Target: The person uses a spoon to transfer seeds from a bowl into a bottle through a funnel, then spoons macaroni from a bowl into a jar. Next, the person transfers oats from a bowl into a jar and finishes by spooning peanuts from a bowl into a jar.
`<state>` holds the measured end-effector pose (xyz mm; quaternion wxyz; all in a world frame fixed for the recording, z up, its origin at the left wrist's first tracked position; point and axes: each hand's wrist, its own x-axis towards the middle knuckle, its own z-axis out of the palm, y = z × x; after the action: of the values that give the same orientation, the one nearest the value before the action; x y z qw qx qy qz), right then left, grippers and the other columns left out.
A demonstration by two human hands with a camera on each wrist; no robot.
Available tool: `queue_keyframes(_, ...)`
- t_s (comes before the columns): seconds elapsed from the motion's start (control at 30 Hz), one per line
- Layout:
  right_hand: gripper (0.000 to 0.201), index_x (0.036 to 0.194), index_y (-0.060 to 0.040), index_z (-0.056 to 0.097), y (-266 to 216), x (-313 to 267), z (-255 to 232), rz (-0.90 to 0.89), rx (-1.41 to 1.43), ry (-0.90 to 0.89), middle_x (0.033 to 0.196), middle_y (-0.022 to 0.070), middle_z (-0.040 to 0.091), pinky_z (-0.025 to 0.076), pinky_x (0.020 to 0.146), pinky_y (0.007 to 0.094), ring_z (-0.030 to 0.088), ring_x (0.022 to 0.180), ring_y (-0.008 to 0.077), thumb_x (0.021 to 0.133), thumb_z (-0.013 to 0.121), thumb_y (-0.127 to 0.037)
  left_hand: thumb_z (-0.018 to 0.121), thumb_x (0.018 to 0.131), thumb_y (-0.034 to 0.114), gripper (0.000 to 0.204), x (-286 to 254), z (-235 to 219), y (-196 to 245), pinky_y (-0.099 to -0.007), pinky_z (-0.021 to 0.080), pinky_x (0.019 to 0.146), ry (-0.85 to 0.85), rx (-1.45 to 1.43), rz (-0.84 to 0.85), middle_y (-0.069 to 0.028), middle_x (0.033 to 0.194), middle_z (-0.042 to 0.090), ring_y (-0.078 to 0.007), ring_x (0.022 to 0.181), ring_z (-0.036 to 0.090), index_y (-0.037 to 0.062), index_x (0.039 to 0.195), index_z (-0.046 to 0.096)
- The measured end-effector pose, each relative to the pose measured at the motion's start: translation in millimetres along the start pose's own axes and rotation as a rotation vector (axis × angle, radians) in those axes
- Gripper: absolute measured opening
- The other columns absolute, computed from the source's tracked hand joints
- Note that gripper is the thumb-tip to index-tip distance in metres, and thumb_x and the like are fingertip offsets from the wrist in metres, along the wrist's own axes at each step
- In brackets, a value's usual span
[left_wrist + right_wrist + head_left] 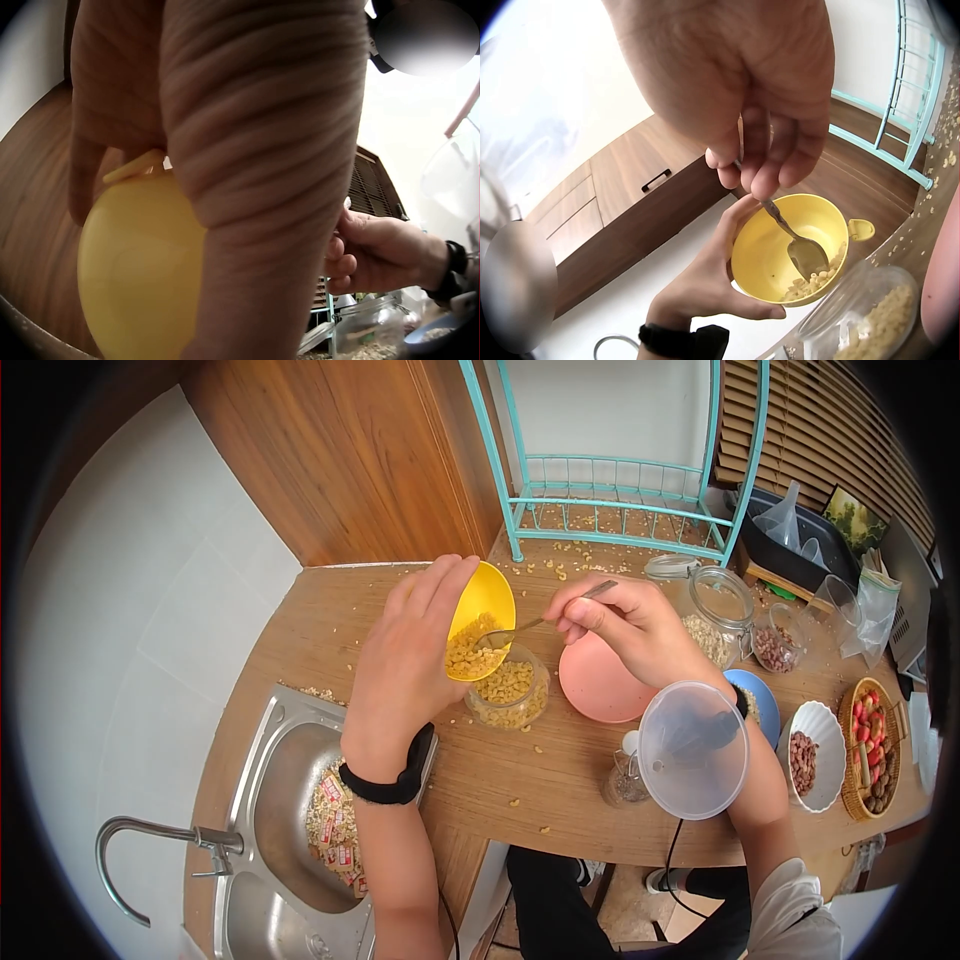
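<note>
My left hand [408,635] grips a yellow bowl [492,596] by its side and holds it tilted over a glass jar [541,695]. Small pasta pieces [808,286] lie in the low side of the bowl, and more pasta fills much of the jar. Between the thumb and fingers of my right hand [628,622] is the handle of a metal spoon [808,255], its head inside the bowl by the pasta. In the left wrist view, the bowl's outer wall [139,262] shows beneath the left hand.
Right of the jar sits a pink plate [603,680], with a clear funnel [694,750] nearer me. A sink [275,760] with spilled oats and packets lies at left. Behind stands a turquoise rack [620,538]. A white bowl [826,745] and wicker basket [862,800] are at right.
</note>
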<state>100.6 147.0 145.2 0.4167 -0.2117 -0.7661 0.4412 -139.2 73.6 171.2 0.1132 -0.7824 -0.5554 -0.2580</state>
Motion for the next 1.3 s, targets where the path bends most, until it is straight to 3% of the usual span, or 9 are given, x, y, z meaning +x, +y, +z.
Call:
queue_keyframes(0.57, 0.024, 0.105, -0.0007, 0.071, -3.5, -1.2, 0.8, 0.002, 0.015, 0.049, 0.099, 0.0048, 0.071, 0.053, 0.077, 0.0271, 0.064, 0.080, 0.0121, 0.102, 0.057, -0.020, 0.087, 0.067, 0.015, 0.088, 1.4, 3.1, -1.3, -0.0425, 0.044, 0.108, 0.010, 0.026, 0.000, -0.0120, 0.145, 0.048, -0.0353, 0.132, 0.046, 0.0121, 0.143, 0.044)
queue_keyframes(0.97, 0.024, 0.104, 0.0008, 0.072, -5.2, -1.5, -2.7, -0.015, -0.001, -0.044, 0.100, 0.0070, 0.071, 0.053, 0.076, 0.0272, 0.065, 0.080, 0.0130, 0.101, 0.059, -0.019, 0.087, 0.066, 0.015, 0.089, 1.9, 1.8, -2.2, -0.0428, 0.044, 0.108, 0.006, 0.003, 0.008, -0.0126, 0.144, 0.049, -0.0359, 0.132, 0.047, 0.0120, 0.143, 0.044)
queue_keyframes(1.3, 0.023, 0.103, 0.0004, 0.072, -3.9, -1.3, -3.5, -0.024, 0.046, 0.066, 0.097, 0.0048, 0.071, 0.053, 0.077, 0.0268, 0.063, 0.079, 0.0115, 0.101, 0.058, -0.019, 0.087, 0.065, 0.014, 0.089, 1.9, 0.6, -1.1, -0.0428, 0.043, 0.108, 0.011, 0.019, -0.003, -0.0128, 0.145, 0.048, -0.0357, 0.133, 0.046, 0.0121, 0.143, 0.044)
